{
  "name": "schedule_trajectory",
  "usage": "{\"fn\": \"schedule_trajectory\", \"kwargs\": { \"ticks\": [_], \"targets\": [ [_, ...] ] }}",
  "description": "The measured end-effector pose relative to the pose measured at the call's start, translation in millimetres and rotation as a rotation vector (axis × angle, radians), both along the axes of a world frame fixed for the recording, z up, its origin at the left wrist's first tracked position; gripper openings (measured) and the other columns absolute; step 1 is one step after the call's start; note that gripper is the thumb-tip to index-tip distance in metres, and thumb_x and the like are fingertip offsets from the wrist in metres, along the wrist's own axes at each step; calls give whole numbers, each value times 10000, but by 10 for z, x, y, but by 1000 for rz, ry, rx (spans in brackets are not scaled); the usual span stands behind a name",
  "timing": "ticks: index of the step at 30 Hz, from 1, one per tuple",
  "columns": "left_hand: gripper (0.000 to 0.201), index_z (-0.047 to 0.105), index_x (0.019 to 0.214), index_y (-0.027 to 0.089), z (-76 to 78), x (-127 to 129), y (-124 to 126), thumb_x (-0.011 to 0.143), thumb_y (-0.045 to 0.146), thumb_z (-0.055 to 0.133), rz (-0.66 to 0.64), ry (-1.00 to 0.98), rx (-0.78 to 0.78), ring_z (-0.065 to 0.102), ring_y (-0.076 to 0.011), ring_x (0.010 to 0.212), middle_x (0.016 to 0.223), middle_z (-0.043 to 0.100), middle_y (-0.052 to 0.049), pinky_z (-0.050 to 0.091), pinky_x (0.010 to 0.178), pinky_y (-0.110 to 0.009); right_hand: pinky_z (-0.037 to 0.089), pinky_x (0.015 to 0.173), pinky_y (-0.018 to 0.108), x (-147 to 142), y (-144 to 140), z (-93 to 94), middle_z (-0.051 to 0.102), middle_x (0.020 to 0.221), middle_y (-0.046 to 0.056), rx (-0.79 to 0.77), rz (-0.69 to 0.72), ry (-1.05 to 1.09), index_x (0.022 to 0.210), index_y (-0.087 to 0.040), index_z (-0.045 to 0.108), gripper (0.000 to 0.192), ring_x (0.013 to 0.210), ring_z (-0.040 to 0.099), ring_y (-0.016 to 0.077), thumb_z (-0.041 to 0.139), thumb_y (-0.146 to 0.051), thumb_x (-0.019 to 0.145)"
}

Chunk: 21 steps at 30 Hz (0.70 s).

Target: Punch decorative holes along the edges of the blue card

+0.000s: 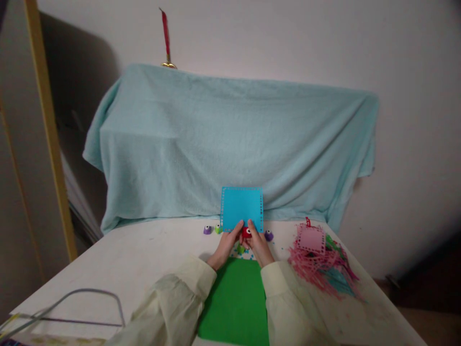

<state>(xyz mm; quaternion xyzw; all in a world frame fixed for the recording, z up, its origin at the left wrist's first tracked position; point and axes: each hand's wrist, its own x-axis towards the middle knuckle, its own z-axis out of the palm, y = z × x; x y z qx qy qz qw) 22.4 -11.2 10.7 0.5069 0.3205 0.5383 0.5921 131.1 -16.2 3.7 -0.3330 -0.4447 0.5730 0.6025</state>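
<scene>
A blue square card (242, 206) stands upright in front of me, with small holes punched along its border. My left hand (232, 237) is closed on the card's lower edge, thumb on its face. My right hand (257, 240) is closed around a small red craft punch (247, 232) with an eye on it, at the card's bottom edge. The fingers behind are partly hidden. Just below the hands lies a green punch (241, 249) among blue paper bits. A purple punch (207, 230) and another green punch (217, 229) sit left of the card; a second purple punch (269, 235) sits right.
A green sheet (236, 302) lies under my forearms on the white table (162, 250). To the right, a pink punched card (311, 239) rests on pink shredded paper (317, 266). A grey curved frame (90, 290) is at lower left. A pale blue cloth (230, 134) hangs behind.
</scene>
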Motion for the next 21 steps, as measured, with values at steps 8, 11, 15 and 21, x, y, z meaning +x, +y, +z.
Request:
{"fn": "schedule_trajectory", "kwargs": {
  "ticks": [8,11,15,21],
  "targets": [
    [429,509,619,184,35,-56,-26,785,575,568,288,58,101,493,-143,556,560,525,18,407,659,-257,277,439,237,-45,-25,83,561,571,6,8,177,-4,667,-162,561,473,436,425,85,545,-613,808],
    [457,478,565,190,66,-76,-37,800,576,547,299,90,129,481,-140,559,541,502,19,394,659,-254,278,456,236,-45,-63,130,544,589,-4,27,224,21,692,-156,566,426,458,425,81,573,-563,818],
    [412,531,634,177,117,-82,-62,779,558,590,326,53,119,478,-132,579,591,526,23,389,645,-244,291,479,237,-24,-101,172,546,638,-5,24,245,24,748,-151,588,309,503,448,87,673,-446,784],
    [428,521,551,174,190,-73,-126,754,539,616,154,3,94,507,-137,530,529,540,7,430,637,-258,302,484,247,2,-131,210,561,650,12,19,252,18,715,-144,599,292,509,453,94,666,-417,794]
  ]
}}
